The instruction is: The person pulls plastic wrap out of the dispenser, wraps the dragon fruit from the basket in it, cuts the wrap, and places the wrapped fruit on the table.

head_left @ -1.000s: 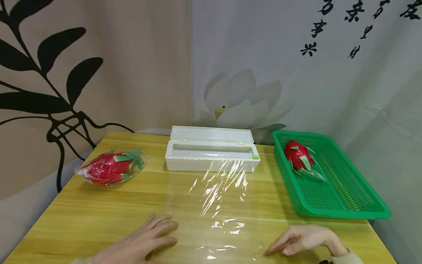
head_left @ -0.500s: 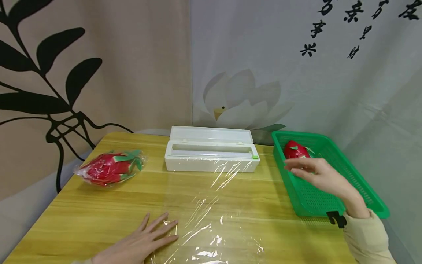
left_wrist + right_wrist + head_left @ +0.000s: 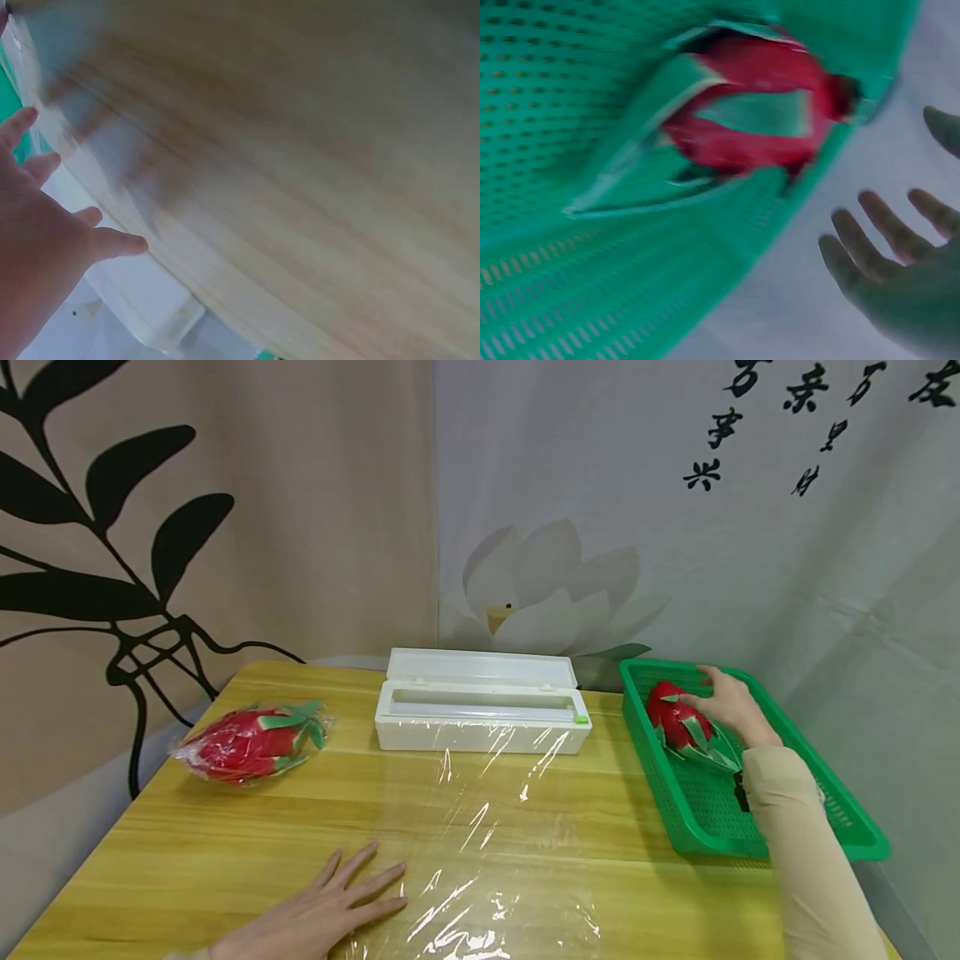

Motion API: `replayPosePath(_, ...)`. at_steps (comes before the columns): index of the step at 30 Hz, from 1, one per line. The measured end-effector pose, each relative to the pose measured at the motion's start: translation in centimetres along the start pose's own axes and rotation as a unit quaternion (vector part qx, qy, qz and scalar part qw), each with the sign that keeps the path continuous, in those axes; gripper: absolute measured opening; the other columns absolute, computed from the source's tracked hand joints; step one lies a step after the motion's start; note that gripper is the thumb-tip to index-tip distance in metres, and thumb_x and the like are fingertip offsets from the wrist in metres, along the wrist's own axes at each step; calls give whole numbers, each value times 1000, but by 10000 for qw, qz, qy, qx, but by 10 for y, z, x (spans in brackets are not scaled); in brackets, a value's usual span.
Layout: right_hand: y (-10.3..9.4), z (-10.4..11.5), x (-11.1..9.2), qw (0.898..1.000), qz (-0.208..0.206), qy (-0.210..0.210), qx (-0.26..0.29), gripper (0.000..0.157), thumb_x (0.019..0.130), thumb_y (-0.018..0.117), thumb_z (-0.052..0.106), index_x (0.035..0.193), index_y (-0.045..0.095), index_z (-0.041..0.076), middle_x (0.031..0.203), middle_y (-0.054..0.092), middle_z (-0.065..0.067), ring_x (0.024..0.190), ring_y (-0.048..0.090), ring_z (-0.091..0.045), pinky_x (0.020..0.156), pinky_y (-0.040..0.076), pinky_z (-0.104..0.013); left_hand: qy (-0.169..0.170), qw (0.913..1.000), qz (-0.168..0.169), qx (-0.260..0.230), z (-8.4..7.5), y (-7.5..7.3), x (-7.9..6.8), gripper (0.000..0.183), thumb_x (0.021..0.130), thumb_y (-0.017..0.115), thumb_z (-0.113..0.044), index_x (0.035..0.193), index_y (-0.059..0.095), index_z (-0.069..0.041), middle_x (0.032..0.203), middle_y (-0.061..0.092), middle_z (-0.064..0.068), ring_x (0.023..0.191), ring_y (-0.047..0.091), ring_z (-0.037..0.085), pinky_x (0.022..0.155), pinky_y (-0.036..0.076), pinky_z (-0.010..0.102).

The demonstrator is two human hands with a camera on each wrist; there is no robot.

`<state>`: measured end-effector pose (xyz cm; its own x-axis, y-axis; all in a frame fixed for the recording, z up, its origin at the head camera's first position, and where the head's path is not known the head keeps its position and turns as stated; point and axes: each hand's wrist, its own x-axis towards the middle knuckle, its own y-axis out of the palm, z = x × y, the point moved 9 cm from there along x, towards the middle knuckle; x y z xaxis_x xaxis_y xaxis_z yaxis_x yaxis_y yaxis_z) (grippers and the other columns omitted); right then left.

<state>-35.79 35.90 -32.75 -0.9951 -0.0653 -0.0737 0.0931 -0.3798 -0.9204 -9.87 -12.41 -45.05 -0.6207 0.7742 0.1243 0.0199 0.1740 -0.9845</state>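
Note:
My left hand (image 3: 322, 902) rests with spread fingers at the left edge of a sheet of cling film (image 3: 487, 835). The film runs across the table from a white cling film dispenser (image 3: 480, 733), whose lid stands up. Over the green basket (image 3: 652, 785), my right hand (image 3: 726, 703) reaches beside a red dragon fruit (image 3: 678, 718) with green scales. In the right wrist view its fingers (image 3: 885, 225) are spread, apart from the dragon fruit (image 3: 742, 120). The left wrist view shows the left hand (image 3: 45, 232) with fingers apart.
Another dragon fruit (image 3: 251, 747), wrapped in clear film, lies at the left of the wooden table (image 3: 187, 852). Behind the table hangs a printed curtain (image 3: 337, 510). The basket sits at the table's right edge.
My right hand has left the film's right edge and moved up and right into the basket, beside the dragon fruit. My left hand has spread its fingers and stays at the film's left edge.

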Motion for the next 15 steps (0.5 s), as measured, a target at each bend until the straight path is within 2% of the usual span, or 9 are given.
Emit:
replayPosePath(4, 16, -18, 13, 9983, -46, 289, -500, 89, 92, 54, 47, 150, 8, -3, 144, 21, -41, 126, 26, -60, 94, 37, -69, -2, 10000, 2, 20, 1, 1, 0, 70, 86, 42, -71, 147, 31, -37, 157, 27, -3, 141, -32, 6, 103, -33, 16)
replayPosePath(8, 30, -27, 19, 9950, -139, 388, -908, 90, 89, 56, 48, 148, 12, -3, 141, 22, -43, 120, 30, -62, 87, 42, -67, 34, 10000, -11, 34, 2, 2, 1, 69, 87, 42, -70, 146, 33, -36, 157, 28, -2, 141, -32, 6, 102, -34, 16)
replayPosePath(15, 47, -38, 22, 9943, -162, 673, -808, 94, 86, 59, 51, 150, 10, 2, 141, 21, -42, 117, 34, -64, 86, 41, -68, 178, 9992, -179, 301, 0, 0, 2, 68, 87, 42, -69, 145, 37, -33, 155, 32, 1, 143, -31, 11, 104, -34, 18)
